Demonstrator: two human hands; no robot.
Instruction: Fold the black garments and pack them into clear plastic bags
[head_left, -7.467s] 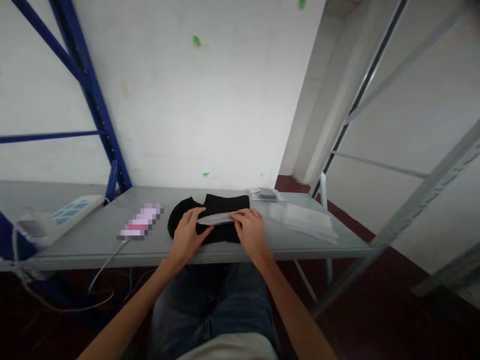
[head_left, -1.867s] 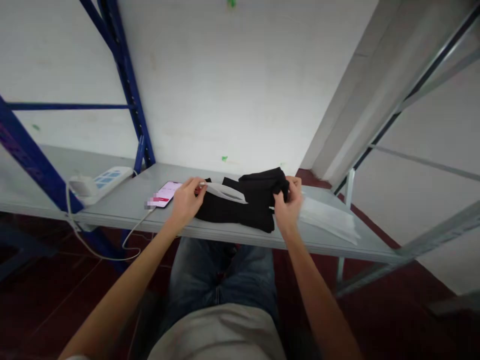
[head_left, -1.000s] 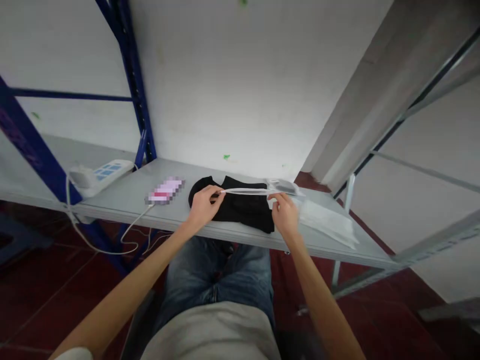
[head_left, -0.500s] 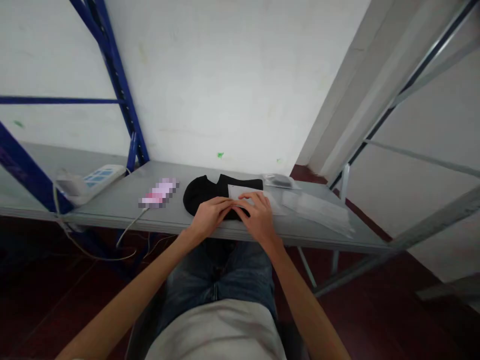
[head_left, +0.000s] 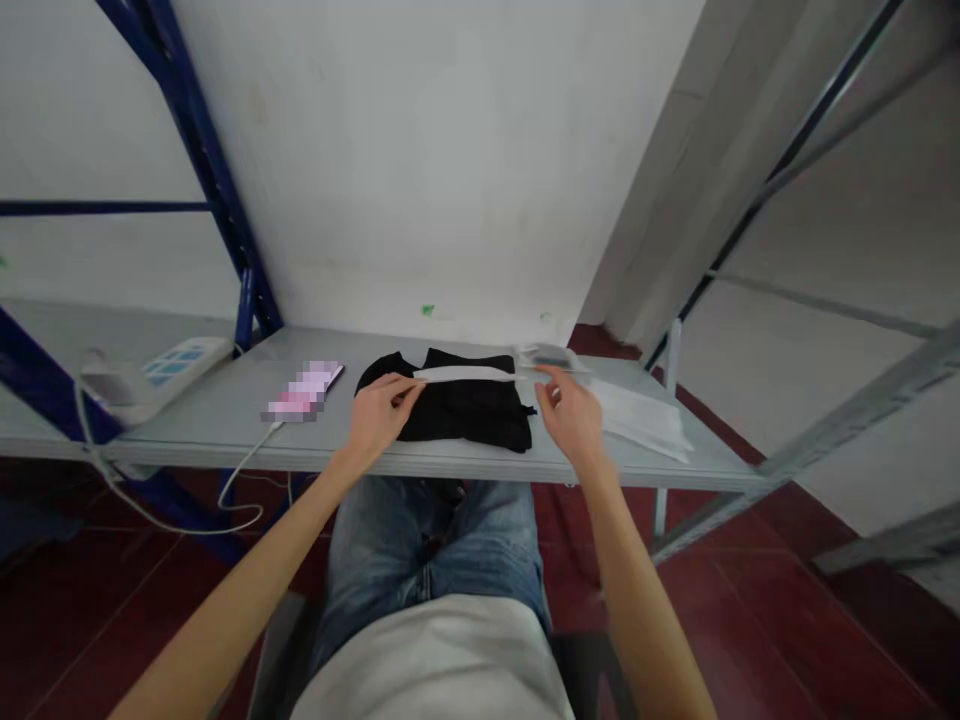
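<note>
A black fabric item, sock-like in outline, lies flat along the front of the grey shelf. Just above it, a thin white sheet shows as a narrow strip, nearly edge-on. My left hand pinches the left end of this sheet between thumb and fingers. Off the sheet's right end is my right hand, its thumb and index finger apart, slightly blurred. Its index fingertip is close to a clear plastic packet behind it; whether they touch I cannot tell.
Translucent white bags lie right of my right hand. To the left are a phone with a white cable and a white power strip. Blue rack posts rise at left, grey metal bars at right. A white wall stands behind the shelf.
My hands have moved apart from their meeting point over the black item. The white sheet, flat on its right part before, is now raised edge-on, and more black fabric shows.
</note>
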